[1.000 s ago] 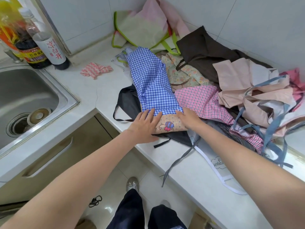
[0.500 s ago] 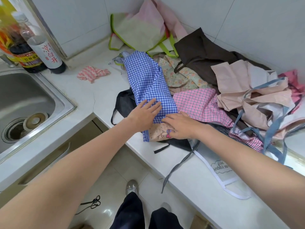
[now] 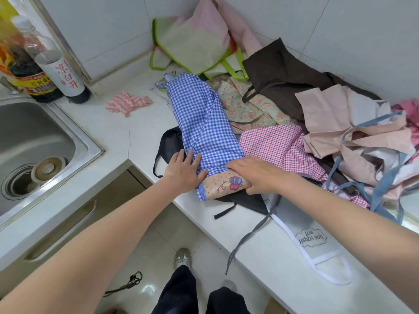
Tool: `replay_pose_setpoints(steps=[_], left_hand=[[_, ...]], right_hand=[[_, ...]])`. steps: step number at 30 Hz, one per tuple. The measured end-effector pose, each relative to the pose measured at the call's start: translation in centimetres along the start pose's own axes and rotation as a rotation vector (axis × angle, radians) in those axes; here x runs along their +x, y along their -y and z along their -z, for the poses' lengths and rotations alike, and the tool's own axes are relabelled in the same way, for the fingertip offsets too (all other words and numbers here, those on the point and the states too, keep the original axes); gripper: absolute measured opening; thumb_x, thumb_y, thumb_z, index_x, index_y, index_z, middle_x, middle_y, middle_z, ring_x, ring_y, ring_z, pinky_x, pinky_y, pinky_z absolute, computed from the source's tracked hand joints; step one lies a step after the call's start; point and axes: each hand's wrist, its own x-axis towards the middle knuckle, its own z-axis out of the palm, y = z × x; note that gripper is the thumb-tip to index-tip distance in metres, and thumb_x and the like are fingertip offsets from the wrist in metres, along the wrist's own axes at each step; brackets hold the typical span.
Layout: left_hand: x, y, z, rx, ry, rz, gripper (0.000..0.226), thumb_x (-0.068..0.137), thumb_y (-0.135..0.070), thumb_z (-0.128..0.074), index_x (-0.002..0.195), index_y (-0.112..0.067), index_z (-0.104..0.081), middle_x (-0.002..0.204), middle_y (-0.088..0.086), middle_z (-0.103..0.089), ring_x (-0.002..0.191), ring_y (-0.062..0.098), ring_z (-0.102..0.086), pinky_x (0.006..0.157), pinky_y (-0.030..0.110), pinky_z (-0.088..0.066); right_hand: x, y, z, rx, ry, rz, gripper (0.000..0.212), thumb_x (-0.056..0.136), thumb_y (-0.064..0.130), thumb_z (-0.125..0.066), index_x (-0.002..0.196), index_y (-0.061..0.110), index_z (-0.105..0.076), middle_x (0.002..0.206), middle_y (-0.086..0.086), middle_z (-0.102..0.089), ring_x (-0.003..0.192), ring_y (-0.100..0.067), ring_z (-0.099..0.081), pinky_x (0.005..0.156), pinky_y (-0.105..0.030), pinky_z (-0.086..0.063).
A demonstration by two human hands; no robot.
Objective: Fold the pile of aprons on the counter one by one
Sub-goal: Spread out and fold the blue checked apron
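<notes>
— Head view: where is the apron being worked?

— Lying lengthwise on the white counter [image 3: 118,134], a blue checked apron [image 3: 204,123] folded into a long narrow strip, near end at the counter's front edge, far end toward the tiled corner. Partly over a black apron [image 3: 169,141] underneath.

— And the hands?

— Left hand [image 3: 183,171] flat on the strip's near left edge, fingers straight and spread, pressing, gripping nothing. Right hand [image 3: 254,175] over the near end by the peach hem with a butterfly patch [image 3: 234,182], fingers lying across the top, thumb tucked under the hem edge, so holding that fold.

— The rest of the pile?

— Heaped to the right: a pink checked apron [image 3: 278,146] just beside the blue one, a floral apron [image 3: 247,103] behind, a brown apron [image 3: 283,75] against the wall, beige aprons with grey-blue straps [image 3: 353,123] farther right.

— Anything else there?

— A steel sink [image 3: 38,134] at left, two bottles [image 3: 56,71] behind it, a pink striped cloth [image 3: 127,103] on the counter.
</notes>
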Motion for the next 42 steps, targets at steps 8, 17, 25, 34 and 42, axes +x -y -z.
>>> replay_pose_setpoints(steps=[8,17,25,34,42], left_hand=[[2.9,1.0,3.3,-0.963,-0.143,0.248,0.044,0.092,-0.037,-0.056,0.122,-0.007,-0.045,0.111,0.003,-0.056,0.103,0.022,-0.054,0.082,0.033,-0.044],[3.7,0.4,3.0,-1.037,-0.237,0.308,0.025,0.084,-0.031,-0.069,0.077,-0.012,-0.054,0.091,0.001,-0.057,0.082,0.018,-0.055,0.080,0.035,-0.049],[1.3,1.1,2.4,-0.761,-0.210,0.280,0.022,0.093,-0.025,-0.057,0.082,-0.006,-0.052,0.076,0.006,-0.054,0.074,0.023,-0.053,0.058,0.030,-0.035],[0.7,0.5,-0.4,0.123,-0.588,-0.356,0.059,0.064,-0.006,-0.077,0.115,-0.018,-0.048,0.109,0.006,-0.058,0.095,0.024,-0.058,0.080,0.035,-0.048],[0.2,3.2,0.2,0.346,-0.013,-0.454,0.067,0.098,-0.006,-0.035,0.150,-0.030,0.000,0.158,-0.006,0.013,0.146,0.018,0.009,0.117,0.032,-0.002]], right_hand=[[0.7,-0.4,1.0,0.013,0.018,0.034,0.072,0.078,0.027,-0.070,0.138,0.019,-0.031,0.134,0.001,-0.035,0.120,-0.017,-0.039,0.091,-0.022,-0.033],[0.3,0.1,0.0,-0.108,0.051,0.069,0.103,0.077,0.049,-0.067,0.151,0.025,0.002,0.154,0.003,-0.015,0.138,-0.018,-0.018,0.116,-0.038,-0.011],[-0.5,-0.1,-0.7,-0.253,0.029,0.138,0.102,0.080,0.043,-0.062,0.150,0.027,0.011,0.157,0.003,-0.007,0.143,-0.018,-0.012,0.116,-0.041,-0.004],[-0.3,1.0,-1.4,-0.231,0.036,0.087,0.092,0.085,0.018,-0.060,0.151,0.027,0.003,0.156,-0.004,-0.007,0.142,-0.025,-0.012,0.116,-0.040,-0.011],[1.3,-0.3,1.7,0.399,-0.002,0.030,0.041,0.076,0.009,-0.063,0.115,0.019,-0.059,0.104,0.000,-0.061,0.092,-0.018,-0.055,0.082,-0.037,-0.048]])
